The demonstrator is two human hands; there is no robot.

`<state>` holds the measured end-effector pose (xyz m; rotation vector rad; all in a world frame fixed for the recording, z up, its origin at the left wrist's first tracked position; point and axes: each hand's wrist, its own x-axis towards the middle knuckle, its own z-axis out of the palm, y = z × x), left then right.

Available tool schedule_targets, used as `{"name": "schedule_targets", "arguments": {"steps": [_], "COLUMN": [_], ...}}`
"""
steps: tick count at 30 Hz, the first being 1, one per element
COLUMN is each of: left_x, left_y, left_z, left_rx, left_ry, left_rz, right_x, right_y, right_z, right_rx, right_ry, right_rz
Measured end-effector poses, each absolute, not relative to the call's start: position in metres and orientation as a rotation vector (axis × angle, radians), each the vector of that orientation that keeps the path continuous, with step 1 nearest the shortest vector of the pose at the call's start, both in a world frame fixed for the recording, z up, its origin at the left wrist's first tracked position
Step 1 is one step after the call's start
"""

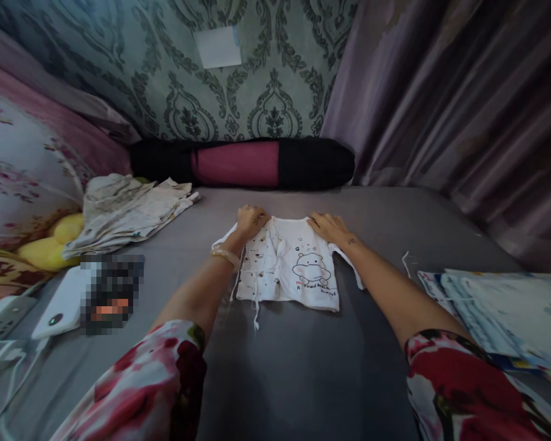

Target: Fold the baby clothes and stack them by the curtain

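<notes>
A small white baby shirt (287,263) lies spread out on the grey sheet, front side up. A cartoon hippo and lettering are printed on one half, small figures on the other, and thin ties hang from the front and hem. My left hand (252,222) is closed on the shoulder at the left of the neckline. At the opposite shoulder, my right hand (329,226) holds the cloth with its fingers pointing inward. Both sleeves stick out beside my forearms, partly covered by them.
Folded clothes (133,208) lie at the left near a yellow plush toy (50,245). A white power bank (67,300), a power strip (4,315) and cables are closer. At right sits a stack of folded cloths (509,312). A black-and-pink bolster (239,164) lines the wall.
</notes>
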<state>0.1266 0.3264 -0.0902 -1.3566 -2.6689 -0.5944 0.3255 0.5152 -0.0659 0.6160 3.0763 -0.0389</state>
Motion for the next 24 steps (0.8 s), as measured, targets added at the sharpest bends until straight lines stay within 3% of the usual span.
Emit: {"name": "schedule_targets", "arguments": {"steps": [7, 11, 24], "left_x": [0.143, 0.168, 0.194], "left_y": [0.331, 0.323, 0.319], "left_z": [-0.078, -0.072, -0.118], "left_rx": [-1.236, -1.412, -1.477], "left_ry": [-2.698, -2.645, -2.697], "left_rz": [-0.455, -0.354, -0.266], "right_x": [0.322, 0.329, 0.328], "right_y": [0.510, 0.481, 0.456], "right_z": [-0.061, -0.060, -0.096], "right_rx": [0.760, 0.627, 0.729], "right_ry": [3.068, 3.096, 3.066], "right_rz": [-0.076, -0.158, -0.300]}}
